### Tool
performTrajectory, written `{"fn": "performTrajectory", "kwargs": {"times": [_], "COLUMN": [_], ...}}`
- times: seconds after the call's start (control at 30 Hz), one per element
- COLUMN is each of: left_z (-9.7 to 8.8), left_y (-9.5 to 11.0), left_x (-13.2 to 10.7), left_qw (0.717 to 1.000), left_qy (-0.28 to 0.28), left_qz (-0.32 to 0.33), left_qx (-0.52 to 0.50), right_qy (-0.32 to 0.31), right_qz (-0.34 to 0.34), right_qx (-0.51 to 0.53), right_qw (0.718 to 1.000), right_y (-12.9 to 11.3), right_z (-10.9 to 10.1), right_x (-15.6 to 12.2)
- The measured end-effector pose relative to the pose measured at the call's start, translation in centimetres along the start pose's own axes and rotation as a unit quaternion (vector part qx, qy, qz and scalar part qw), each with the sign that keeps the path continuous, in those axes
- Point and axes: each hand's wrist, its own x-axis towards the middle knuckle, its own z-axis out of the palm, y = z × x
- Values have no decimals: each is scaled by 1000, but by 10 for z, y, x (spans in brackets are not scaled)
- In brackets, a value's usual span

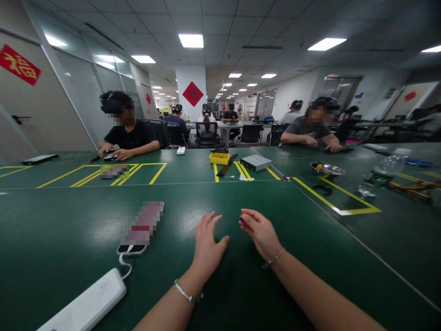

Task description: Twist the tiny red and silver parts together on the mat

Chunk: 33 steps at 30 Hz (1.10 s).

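Beneath both hands: green table (344, 266) | left of left hand: white power bank (89, 301), phone (143, 227) beyond it | left hand (207, 241): fingers spread, free | right hand (260, 233): pinching | within right fingertips: small dark item (242, 218), partly covered, too small to tell its long axis or pointing direction

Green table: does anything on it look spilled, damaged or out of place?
No spill or damage stands out. The coloured wires at the right look untidy, in a loose tangle; the plastic bottle near them seems to lean, perhaps only lens distortion.
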Motion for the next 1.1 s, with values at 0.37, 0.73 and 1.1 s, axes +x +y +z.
{"fn": "performTrajectory", "kwargs": {"times": [0.37,0.73,1.1], "left_z": [1,0,0], "left_y": [-9,-9,-4], "left_x": [1,1,-2], "left_qw": [997,996,992], "left_qy": [-45,-50,-111], "left_qz": [-46,-39,5], "left_qx": [40,55,59], "right_qy": [305,381,-94], "right_qz": [45,82,-243], "right_qx": [-713,-676,-571], "right_qw": [629,626,779], "right_y": [-73,-62,-6], "right_z": [-228,-236,-42], "right_x": [32,22,13]}}
